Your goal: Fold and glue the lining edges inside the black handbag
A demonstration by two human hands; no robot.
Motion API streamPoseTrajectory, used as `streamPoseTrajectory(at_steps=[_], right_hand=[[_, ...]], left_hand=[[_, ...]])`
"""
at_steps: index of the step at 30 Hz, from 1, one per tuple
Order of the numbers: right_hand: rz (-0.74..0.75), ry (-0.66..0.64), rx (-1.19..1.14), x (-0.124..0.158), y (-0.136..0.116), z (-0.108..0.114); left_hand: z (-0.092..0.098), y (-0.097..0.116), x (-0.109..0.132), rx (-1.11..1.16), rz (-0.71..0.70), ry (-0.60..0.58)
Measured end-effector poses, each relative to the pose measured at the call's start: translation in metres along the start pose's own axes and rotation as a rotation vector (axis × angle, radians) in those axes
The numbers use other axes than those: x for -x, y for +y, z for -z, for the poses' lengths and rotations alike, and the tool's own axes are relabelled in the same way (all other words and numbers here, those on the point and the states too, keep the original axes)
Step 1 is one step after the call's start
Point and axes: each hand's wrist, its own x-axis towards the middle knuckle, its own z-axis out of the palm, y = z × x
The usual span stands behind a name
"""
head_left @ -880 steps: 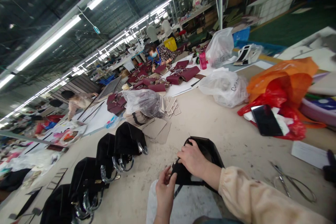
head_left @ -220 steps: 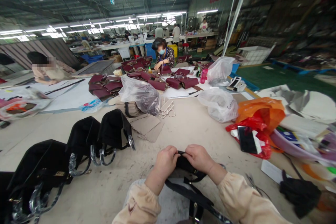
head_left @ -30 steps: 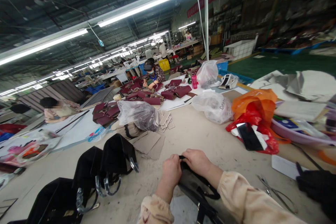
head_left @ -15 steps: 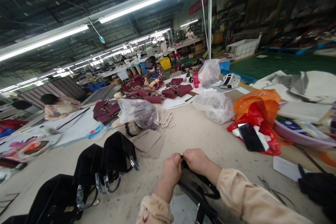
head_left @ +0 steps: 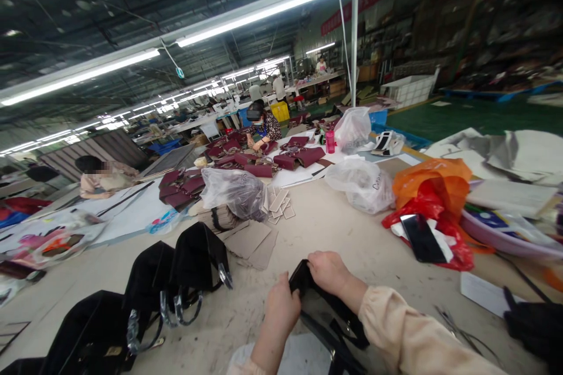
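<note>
In front of me is a black handbag (head_left: 323, 337) with its top edge toward my hands and its lower part running out of the bottom of the view. My right hand (head_left: 332, 272) is closed on the bag's top edge, with its fingers curled over the rim. My left hand (head_left: 281, 304) grips the same edge on the left side, thumb up, with most of its fingers hidden. A dark strip of the bag shows between the two hands. To the left, several black handbags (head_left: 149, 275) stand in a row, their handles wrapped in clear plastic.
Grey card sheets (head_left: 253, 243) and a plastic bag (head_left: 233, 193) lie ahead. On the right are a phone (head_left: 423, 239), a red plastic bag (head_left: 460, 246) and a purple basin (head_left: 488, 237). Maroon handbags (head_left: 299, 157) cover the far table, where a co-worker (head_left: 264, 126) sits.
My left hand has moved slightly down and left, away from my right hand. The bag's top edge now shows wider between them. The view has shifted slightly.
</note>
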Motion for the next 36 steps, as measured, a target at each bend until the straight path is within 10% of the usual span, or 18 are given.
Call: streamPoseTrajectory(at_steps=[10, 19, 29, 36], right_hand=[[-0.028, 0.054, 0.044, -0.004, -0.01, 0.036], [0.002, 0.075, 0.082, 0.028, -0.031, 0.064], [0.024, -0.061, -0.046, 0.101, -0.054, -0.009], [0.024, -0.046, -0.035, 0.118, -0.059, -0.023]], left_hand=[[0.058, 0.004, -0.033, -0.14, -0.167, 0.073], [0.102, -0.002, -0.013, -0.241, -0.403, 0.004], [0.032, -0.059, 0.065, -0.149, -0.396, -0.211], [0.007, -0.079, 0.082, 0.086, -0.423, -0.038]])
